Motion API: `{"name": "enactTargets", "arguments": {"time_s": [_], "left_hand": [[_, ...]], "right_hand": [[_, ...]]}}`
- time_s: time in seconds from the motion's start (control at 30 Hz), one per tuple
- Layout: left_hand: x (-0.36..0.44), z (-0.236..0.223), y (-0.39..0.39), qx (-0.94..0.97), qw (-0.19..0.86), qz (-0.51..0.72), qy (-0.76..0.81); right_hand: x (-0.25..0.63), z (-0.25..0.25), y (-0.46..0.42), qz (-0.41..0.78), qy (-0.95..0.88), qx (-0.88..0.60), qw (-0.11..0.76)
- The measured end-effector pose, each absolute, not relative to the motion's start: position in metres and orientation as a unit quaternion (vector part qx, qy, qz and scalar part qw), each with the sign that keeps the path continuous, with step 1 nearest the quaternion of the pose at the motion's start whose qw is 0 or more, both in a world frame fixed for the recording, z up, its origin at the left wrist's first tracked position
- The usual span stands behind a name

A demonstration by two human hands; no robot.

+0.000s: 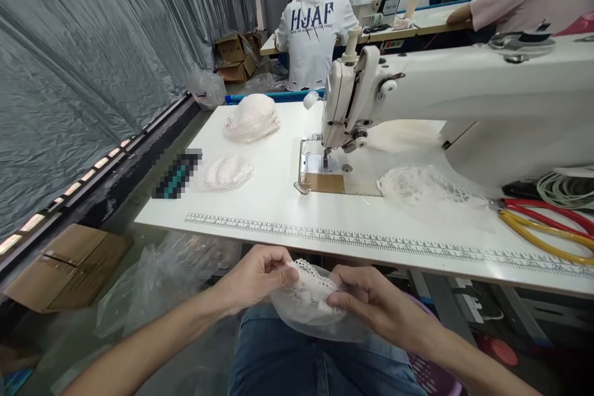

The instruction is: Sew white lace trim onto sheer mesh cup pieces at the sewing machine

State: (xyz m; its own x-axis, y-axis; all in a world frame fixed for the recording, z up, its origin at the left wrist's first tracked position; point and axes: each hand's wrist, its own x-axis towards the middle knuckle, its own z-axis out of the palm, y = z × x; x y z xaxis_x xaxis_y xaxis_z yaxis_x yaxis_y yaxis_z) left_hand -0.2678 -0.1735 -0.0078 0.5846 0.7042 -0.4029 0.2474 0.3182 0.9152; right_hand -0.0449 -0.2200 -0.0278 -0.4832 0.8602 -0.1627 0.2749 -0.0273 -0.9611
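Observation:
Over my lap, below the table's front edge, both hands grip a small white lace piece that sits in a clear plastic bag. My left hand pinches the lace at its left end, fingers curled. On the right side, my right hand pinches the lace and bag. A white sewing machine stands on the white table, with its needle above the plate.
Lace pieces lie on the table: one stack at the back, one at the left, one under the machine arm. Red and yellow handled scissors lie at the right. A cardboard box and plastic bags sit on the floor at left. People work at other machines behind.

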Motion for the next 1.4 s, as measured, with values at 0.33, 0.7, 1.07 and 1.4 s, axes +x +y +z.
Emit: {"name": "enactTargets", "arguments": {"time_s": [0.33,0.7,1.07,1.4], "left_hand": [[-0.266,-0.039,-0.192,0.476,0.753,0.146,0.43],[-0.259,-0.056,-0.202,0.482,0.761,0.082,0.427],[-0.257,-0.054,-0.2,0.466,0.769,0.098,0.426],[-0.248,-0.066,-0.202,0.443,0.78,0.049,0.44]], "right_hand": [[-0.037,-0.046,-0.234,0.715,-0.562,-0.35,0.224],[-0.03,-0.066,-0.241,0.66,-0.609,-0.402,0.176],[-0.03,-0.069,-0.238,0.675,-0.602,-0.387,0.18],[-0.037,-0.067,-0.235,0.709,-0.578,-0.355,0.192]]}}
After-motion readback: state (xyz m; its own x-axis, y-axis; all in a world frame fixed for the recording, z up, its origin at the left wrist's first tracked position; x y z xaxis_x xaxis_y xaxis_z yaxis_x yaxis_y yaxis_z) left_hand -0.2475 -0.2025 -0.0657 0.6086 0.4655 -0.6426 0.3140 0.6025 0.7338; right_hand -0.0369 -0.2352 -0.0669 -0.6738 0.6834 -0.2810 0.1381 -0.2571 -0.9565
